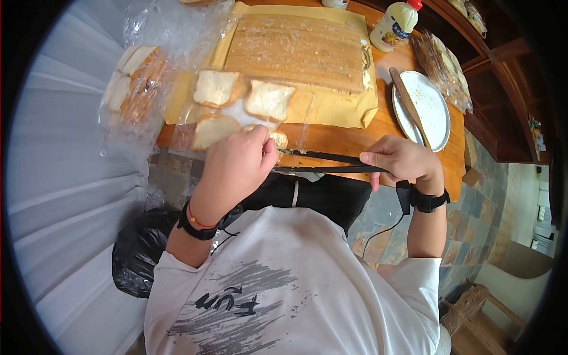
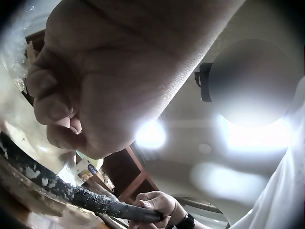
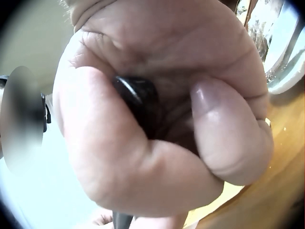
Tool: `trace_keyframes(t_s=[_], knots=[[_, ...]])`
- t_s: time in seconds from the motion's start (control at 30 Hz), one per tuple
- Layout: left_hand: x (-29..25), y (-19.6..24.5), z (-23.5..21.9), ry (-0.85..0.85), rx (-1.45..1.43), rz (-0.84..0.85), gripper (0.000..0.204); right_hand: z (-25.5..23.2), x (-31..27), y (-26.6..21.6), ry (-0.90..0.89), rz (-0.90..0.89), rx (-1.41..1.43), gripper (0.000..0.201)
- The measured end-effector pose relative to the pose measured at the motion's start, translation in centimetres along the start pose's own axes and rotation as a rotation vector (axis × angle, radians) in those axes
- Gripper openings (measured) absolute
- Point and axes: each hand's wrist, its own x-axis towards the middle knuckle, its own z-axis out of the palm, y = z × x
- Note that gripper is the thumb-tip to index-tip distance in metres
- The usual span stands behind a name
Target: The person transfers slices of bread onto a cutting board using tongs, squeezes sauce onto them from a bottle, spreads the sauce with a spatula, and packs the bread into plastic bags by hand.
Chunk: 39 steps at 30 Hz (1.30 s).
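Observation:
Black tongs (image 1: 337,169) lie across the front of the body, gripped at the right end by my right hand (image 1: 408,158). The right wrist view shows its fingers curled round the dark handle (image 3: 136,93). My left hand (image 1: 239,163) is curled beside the tongs' far end, just in front of the bread slices (image 1: 269,100). In the left wrist view its fingers (image 2: 55,107) are bent in, with nothing visible in them, above a black arm of the tongs (image 2: 95,200) spotted with pale residue. The front slice of bread (image 1: 278,139) is partly hidden behind this hand.
A wooden board (image 1: 296,53) lies on yellow paper (image 1: 349,112). Bagged bread (image 1: 136,77) is at the left. At the right are a white plate (image 1: 435,106) with a wooden utensil (image 1: 408,103), a bottle (image 1: 395,26) and another bag (image 1: 447,71).

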Motion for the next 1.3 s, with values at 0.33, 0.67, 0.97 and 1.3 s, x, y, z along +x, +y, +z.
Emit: trace_keyframes(t_s=[0.33, 0.67, 0.97, 1.3], knots=[[0.4, -0.1, -0.2, -0.047, -0.032, -0.018, 0.017, -1.5, -4.1, 7.6, 0.408, -0.234, 0.025, 0.026], [1.1, 0.0, 1.4, -0.203, 0.016, 0.014, 0.017, 2.2, -1.7, 11.9, 0.878, -0.344, 0.346, 0.024], [0.8, -0.1, 2.0, -0.208, 0.021, 0.034, 0.018, 2.9, 1.6, 10.2, 1.252, -0.271, 0.111, 0.026], [0.9, -0.7, 2.7, -0.19, 0.019, 0.09, 0.017, 4.5, 4.1, 7.1, 1.348, -0.121, -0.481, 0.033]])
